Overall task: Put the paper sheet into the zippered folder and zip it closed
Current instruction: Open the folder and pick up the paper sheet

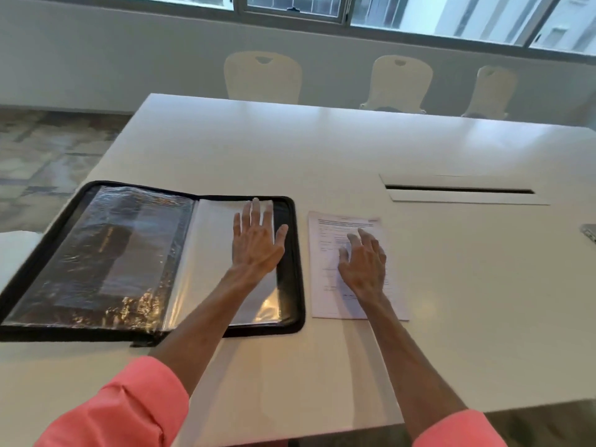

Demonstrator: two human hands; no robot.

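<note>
On white desk [322, 150] below windows [451, 17], zippered folder [64, 204] lying open, left hand [256, 241] flat on its sleeve, right hand [364, 259] spread, gripping nothing, on paper sheet [325, 298] beside it

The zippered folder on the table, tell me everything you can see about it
The zippered folder lies flat and fully open on the white table, left of the paper sheet and apart from it. Its black fabric border runs round with rounded corners. Inside are clear, shiny plastic sleeves: crinkled ones over something dark on the left half, a smoother pale one on the right. The left hand rests flat, fingers spread, on the right sleeve. The zip pull cannot be made out.
</note>
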